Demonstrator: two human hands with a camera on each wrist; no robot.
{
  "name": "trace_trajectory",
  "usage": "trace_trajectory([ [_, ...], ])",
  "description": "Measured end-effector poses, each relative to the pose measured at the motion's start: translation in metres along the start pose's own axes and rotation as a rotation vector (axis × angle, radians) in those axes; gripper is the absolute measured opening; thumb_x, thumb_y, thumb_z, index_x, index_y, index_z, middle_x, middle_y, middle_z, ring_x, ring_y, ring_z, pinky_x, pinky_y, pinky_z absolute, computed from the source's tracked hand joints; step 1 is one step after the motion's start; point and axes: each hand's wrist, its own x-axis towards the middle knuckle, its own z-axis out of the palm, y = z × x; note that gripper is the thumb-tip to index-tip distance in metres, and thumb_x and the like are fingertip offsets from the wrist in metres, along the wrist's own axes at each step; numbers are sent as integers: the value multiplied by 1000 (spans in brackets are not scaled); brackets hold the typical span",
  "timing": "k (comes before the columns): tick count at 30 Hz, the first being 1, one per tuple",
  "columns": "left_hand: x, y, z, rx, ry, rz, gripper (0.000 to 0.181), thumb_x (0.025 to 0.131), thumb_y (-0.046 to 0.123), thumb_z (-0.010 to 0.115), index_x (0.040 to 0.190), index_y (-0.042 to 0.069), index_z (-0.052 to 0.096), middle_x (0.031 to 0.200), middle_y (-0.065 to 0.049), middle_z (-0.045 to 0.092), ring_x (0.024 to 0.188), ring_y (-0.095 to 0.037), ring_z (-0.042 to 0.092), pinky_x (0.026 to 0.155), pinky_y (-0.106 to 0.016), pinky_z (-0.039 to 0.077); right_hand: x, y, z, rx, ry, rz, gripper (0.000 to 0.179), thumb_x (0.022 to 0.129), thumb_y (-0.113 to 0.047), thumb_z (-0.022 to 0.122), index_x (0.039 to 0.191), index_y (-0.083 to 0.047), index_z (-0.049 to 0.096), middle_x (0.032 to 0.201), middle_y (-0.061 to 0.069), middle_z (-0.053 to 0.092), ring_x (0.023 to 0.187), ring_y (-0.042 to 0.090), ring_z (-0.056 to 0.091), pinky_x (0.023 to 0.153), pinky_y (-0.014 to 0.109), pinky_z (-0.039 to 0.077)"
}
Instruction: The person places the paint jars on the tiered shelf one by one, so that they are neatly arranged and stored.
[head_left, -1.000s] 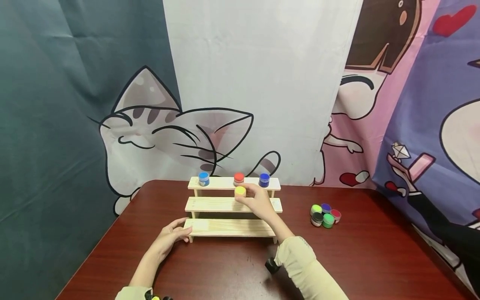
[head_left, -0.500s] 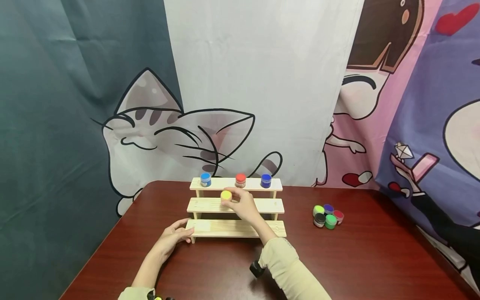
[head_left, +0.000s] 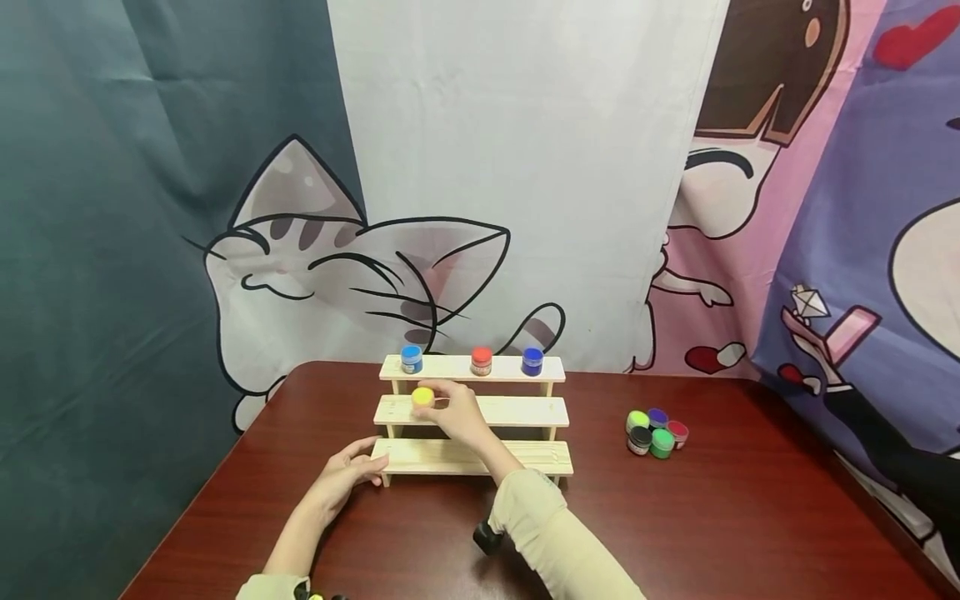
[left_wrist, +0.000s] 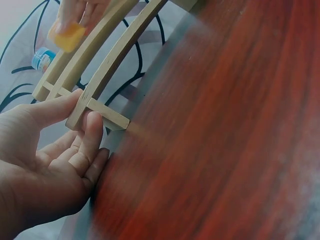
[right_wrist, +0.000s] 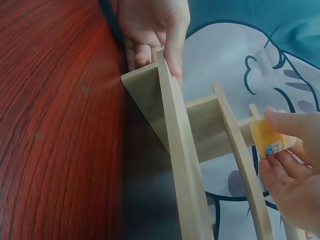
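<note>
A three-tier wooden display stand (head_left: 480,457) stands on the table. My left hand (head_left: 334,483) grips the left end of its lowest tier; the left wrist view shows the thumb on top and fingers below. My right hand (head_left: 459,417) pinches a small yellow paint jar (head_left: 422,398) at the left part of the middle tier. In the right wrist view, the yellow jar (right_wrist: 267,138) sits between thumb and fingers; whether it touches the board I cannot tell. Along the top tier are a light blue jar (head_left: 412,359), a red jar (head_left: 482,361) and a dark blue jar (head_left: 532,362).
Several more paint jars stand clustered on the table to the right of the stand, among them a green jar (head_left: 662,443) and a black jar (head_left: 639,440). The reddish-brown table (head_left: 712,517) reaches back to a printed cloth backdrop (head_left: 540,167).
My right hand has carried the yellow jar leftward and slightly down, from near the red jar to the left part of the middle tier. My left hand keeps its hold on the stand.
</note>
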Motion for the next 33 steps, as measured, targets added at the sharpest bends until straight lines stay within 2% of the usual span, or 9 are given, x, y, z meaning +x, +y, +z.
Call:
trace_trajectory([
  [5, 0, -2, -2, -7, -8, 15, 69, 89, 16, 69, 145, -6, 35, 70, 7, 60, 65, -9, 59, 75, -21, 50, 5, -1, 9, -1, -28, 10, 41, 82, -14, 78, 121, -6, 68, 119, 13, 70, 100, 27, 71, 82, 26, 57],
  [11, -3, -5, -3, -18, -64, 86, 72, 88, 21, 70, 141, -12, 35, 72, 7, 62, 64, -9, 60, 72, -21, 50, 8, -1, 16, 2, -9, 19, 44, 82, -15, 78, 123, -5, 67, 114, 12, 72, 100, 25, 71, 84, 26, 55],
  [14, -1, -4, -2, -13, -48, 60, 70, 89, 19, 70, 143, -10, 35, 71, 7, 62, 65, -9, 59, 73, -21, 50, 9, -2, 19, -9, -4, 11, 44, 82, -15, 78, 122, -4, 67, 110, 12, 73, 96, 22, 70, 81, 23, 54],
  [15, 0, -3, -1, -5, -30, 32, 71, 88, 19, 70, 144, -7, 35, 71, 8, 61, 65, -9, 59, 75, -21, 50, 9, -2, 19, -16, -2, 11, 43, 81, -15, 78, 122, -4, 67, 108, 12, 73, 93, 20, 69, 79, 22, 53],
  [20, 0, 0, 2, 7, 0, -24, 66, 91, 14, 67, 145, -4, 36, 70, 7, 60, 65, -10, 58, 77, -21, 49, 7, 0, 22, -62, -5, 48, 45, 81, -18, 79, 123, -6, 67, 107, 10, 73, 89, 15, 66, 76, 22, 51],
  [27, 0, -2, 2, -2, -17, -4, 66, 91, 13, 66, 146, -6, 34, 70, 7, 60, 64, -10, 58, 74, -22, 50, 6, -1, 21, -102, -47, 91, 54, 79, -23, 80, 129, -10, 63, 114, 10, 72, 101, 22, 67, 85, 31, 53],
  [33, 0, 1, 0, -12, -11, -1, 65, 92, 11, 64, 146, -7, 33, 70, 7, 60, 64, -9, 58, 72, -22, 51, 11, -3, 16, -5, -115, 111, 59, 78, -13, 80, 133, -6, 59, 123, 15, 67, 111, 28, 65, 95, 38, 52],
])
